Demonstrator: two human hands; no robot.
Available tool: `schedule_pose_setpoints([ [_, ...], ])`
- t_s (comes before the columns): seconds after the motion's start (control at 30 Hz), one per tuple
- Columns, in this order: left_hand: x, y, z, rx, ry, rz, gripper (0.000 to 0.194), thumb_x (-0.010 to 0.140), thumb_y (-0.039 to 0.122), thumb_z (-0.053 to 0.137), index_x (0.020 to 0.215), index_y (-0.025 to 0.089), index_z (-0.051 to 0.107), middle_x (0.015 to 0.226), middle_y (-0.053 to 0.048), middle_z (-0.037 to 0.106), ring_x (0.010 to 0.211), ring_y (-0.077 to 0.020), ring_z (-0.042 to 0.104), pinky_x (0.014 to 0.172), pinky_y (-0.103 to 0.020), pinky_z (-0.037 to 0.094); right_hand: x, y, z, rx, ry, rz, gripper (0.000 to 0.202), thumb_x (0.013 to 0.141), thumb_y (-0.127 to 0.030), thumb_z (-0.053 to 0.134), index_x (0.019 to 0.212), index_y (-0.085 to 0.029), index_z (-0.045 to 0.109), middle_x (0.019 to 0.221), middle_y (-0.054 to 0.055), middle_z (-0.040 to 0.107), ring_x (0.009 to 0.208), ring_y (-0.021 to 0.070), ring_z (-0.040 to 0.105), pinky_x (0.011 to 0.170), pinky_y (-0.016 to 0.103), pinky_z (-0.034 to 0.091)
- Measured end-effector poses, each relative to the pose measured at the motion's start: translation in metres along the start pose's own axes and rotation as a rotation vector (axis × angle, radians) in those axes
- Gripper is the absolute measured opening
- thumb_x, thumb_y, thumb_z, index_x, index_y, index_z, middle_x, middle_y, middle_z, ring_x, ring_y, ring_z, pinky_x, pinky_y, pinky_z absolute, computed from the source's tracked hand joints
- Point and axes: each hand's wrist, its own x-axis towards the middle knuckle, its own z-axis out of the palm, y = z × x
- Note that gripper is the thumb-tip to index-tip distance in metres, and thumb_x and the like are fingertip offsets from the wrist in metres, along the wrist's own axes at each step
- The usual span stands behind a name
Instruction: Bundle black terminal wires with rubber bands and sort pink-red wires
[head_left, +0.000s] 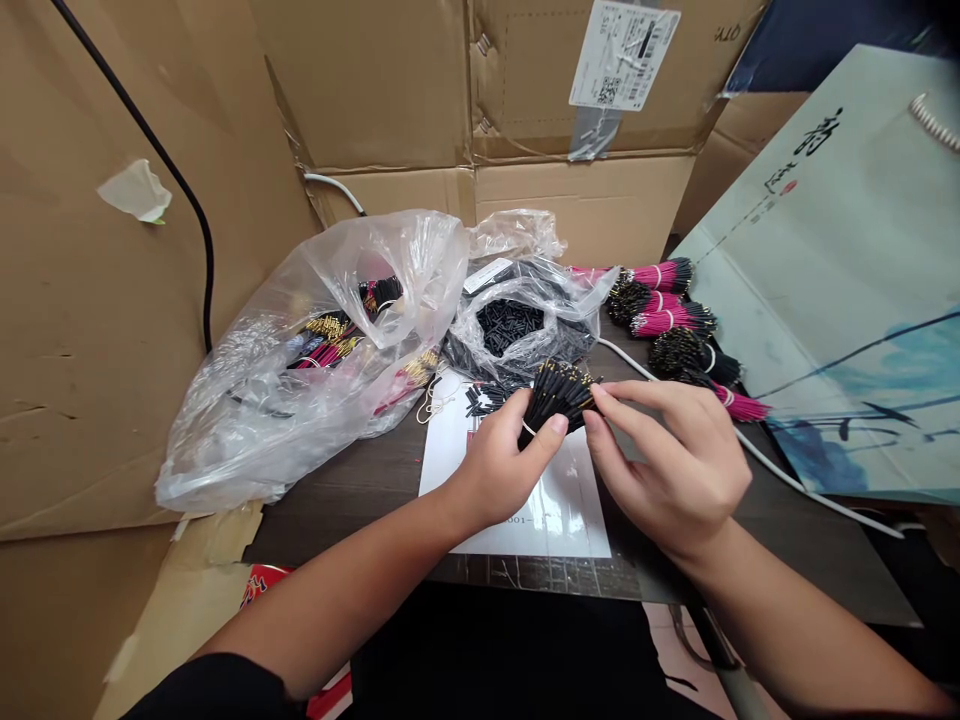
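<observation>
My left hand (502,455) is closed around a bundle of thin black wires (559,393), tied with a white band, their gold-coloured tips fanning up and away from me. At the bundle's right edge, the thumb and forefinger of my right hand (667,455) pinch close to the tips; what lies between them is too small to make out. Just beyond, short black tubes (484,400) lie loose on a white sheet (517,530). Behind them, an opened clear plastic bag (577,345) holds many more such black tubes (510,325).
A large clear bag (247,430) with wire bundles slumps at left. Tied pink and black wire bundles (671,318) line the right, beside a pale paper bag (862,280). A white cable (795,485) crosses the dark table (337,520). Cardboard (390,90) walls the back and left.
</observation>
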Motion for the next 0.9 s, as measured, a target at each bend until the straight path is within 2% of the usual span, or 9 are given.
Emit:
schedule_pose_setpoints([
  [0.13, 0.002, -0.003, 0.0, 0.079, -0.035, 0.059, 0.028, 0.095, 0.047, 0.06, 0.106, 0.022, 0.067, 0.073, -0.002, 0.068, 0.083, -0.0219, 0.069, 0.072, -0.029, 0.054, 0.0, -0.001, 0.002, 0.073, -0.009, 0.094, 0.033, 0.08, -0.006, 0.078, 0.109, -0.023, 0.074, 0.102, 0.008, 0.076, 0.09, 0.0236, 0.071, 0.083, 0.042, 0.058],
  [0.33, 0.008, -0.011, 0.001, 0.148, -0.006, 0.162, 0.03, 0.098, 0.044, 0.057, 0.114, 0.019, 0.065, 0.108, -0.006, 0.074, 0.101, -0.0229, 0.067, 0.089, -0.033, 0.051, -0.002, -0.002, 0.005, 0.149, 0.015, 0.227, 0.027, 0.081, -0.007, 0.079, 0.103, -0.021, 0.077, 0.109, 0.009, 0.074, 0.092, 0.0225, 0.07, 0.08, 0.041, 0.058],
  [0.47, 0.008, -0.013, 0.0, 0.147, -0.018, 0.2, 0.032, 0.098, 0.043, 0.057, 0.117, 0.018, 0.064, 0.107, -0.007, 0.074, 0.101, -0.0243, 0.067, 0.089, -0.035, 0.051, -0.003, -0.003, 0.006, 0.202, 0.026, 0.287, 0.023, 0.081, -0.008, 0.079, 0.099, -0.022, 0.078, 0.109, 0.008, 0.074, 0.093, 0.0216, 0.07, 0.082, 0.041, 0.06],
  [0.6, 0.008, -0.015, -0.003, 0.146, -0.039, 0.198, 0.025, 0.096, 0.035, 0.055, 0.112, 0.019, 0.065, 0.093, -0.005, 0.073, 0.089, -0.024, 0.067, 0.082, -0.035, 0.052, -0.004, -0.001, 0.006, 0.14, 0.038, 0.223, 0.024, 0.078, -0.007, 0.081, 0.097, -0.02, 0.078, 0.109, 0.009, 0.075, 0.094, 0.0224, 0.07, 0.086, 0.042, 0.059],
  [0.8, 0.01, -0.018, -0.002, 0.182, 0.002, 0.267, 0.029, 0.093, 0.027, 0.054, 0.119, 0.016, 0.062, 0.104, -0.007, 0.072, 0.099, -0.0254, 0.066, 0.088, -0.036, 0.05, -0.005, 0.006, 0.007, 0.009, 0.044, 0.001, 0.033, 0.072, -0.004, 0.085, 0.101, -0.015, 0.075, 0.104, 0.014, 0.076, 0.091, 0.0255, 0.071, 0.082, 0.043, 0.06],
  [0.9, 0.011, -0.018, 0.0, 0.21, 0.01, 0.259, 0.028, 0.094, 0.029, 0.054, 0.117, 0.015, 0.062, 0.097, -0.006, 0.072, 0.093, -0.0244, 0.067, 0.084, -0.035, 0.05, -0.006, 0.007, 0.008, -0.002, 0.04, -0.029, 0.033, 0.071, -0.003, 0.085, 0.1, -0.014, 0.074, 0.103, 0.015, 0.076, 0.089, 0.0263, 0.072, 0.081, 0.043, 0.061],
])
